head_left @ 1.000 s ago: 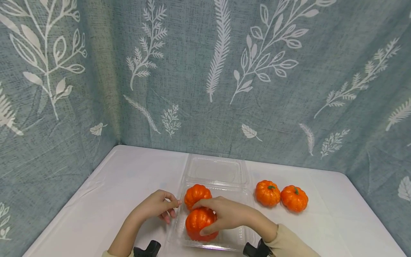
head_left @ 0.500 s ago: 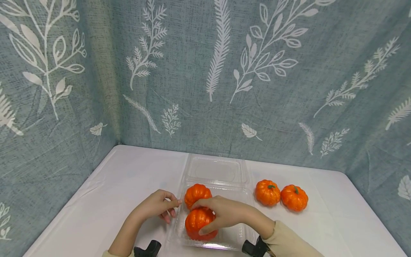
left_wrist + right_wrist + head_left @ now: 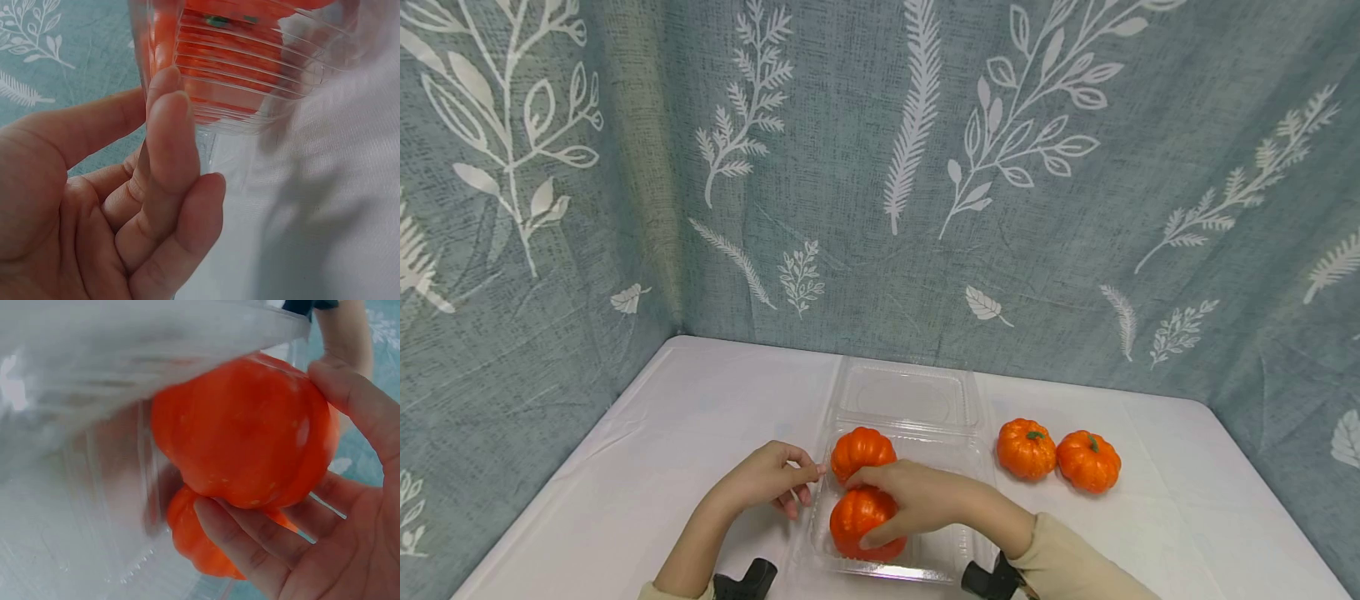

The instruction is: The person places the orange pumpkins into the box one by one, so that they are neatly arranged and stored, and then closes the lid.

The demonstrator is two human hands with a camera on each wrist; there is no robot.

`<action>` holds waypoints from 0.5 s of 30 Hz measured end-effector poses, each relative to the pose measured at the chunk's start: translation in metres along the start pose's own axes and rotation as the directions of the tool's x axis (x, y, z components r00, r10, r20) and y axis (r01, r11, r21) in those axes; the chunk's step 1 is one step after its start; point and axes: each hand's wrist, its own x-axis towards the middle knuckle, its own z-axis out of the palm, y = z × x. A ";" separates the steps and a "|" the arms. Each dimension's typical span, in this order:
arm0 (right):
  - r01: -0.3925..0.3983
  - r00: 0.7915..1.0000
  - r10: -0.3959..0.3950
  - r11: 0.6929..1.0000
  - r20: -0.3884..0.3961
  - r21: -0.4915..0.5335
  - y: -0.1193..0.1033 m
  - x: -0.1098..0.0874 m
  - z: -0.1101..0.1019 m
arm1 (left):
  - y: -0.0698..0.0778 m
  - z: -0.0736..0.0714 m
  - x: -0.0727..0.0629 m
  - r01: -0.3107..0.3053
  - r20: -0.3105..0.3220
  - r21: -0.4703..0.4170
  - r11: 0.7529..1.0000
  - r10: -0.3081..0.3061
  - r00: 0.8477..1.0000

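My right hand (image 3: 917,497) has its thumb and fingers curved around a shiny orange toy pumpkin (image 3: 857,521) in the front left of a clear plastic clamshell box (image 3: 955,546). Behind it, in the same tray, sits another orange pumpkin (image 3: 861,454); the right wrist view shows the gripped pumpkin (image 3: 244,431) against this rear one (image 3: 203,540). At the box's left side, my left hand (image 3: 775,479) pinches the rim between thumb and forefinger. Its other fingers curl loosely below, and the ribbed plastic wall (image 3: 231,75) shows beside the fingertips. The pumpkins' undersides are hidden.
The box's lid (image 3: 906,396) lies folded back flat behind the tray. Two more orange pumpkins with green stems, a left one (image 3: 1026,450) and a right one (image 3: 1087,462), stand right of the box on the white table (image 3: 715,392). A leaf-patterned curtain (image 3: 850,167) encloses the table.
The right hand and the front pumpkin have shifted very slightly left within the tray. The left hand, the box and the other pumpkins stay where they were.
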 end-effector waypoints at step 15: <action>0.047 0.999 -0.046 0.997 0.007 -0.064 0.000 0.000 0.001 | -0.003 0.000 0.000 0.003 -0.002 0.005 1.000 -0.003 1.000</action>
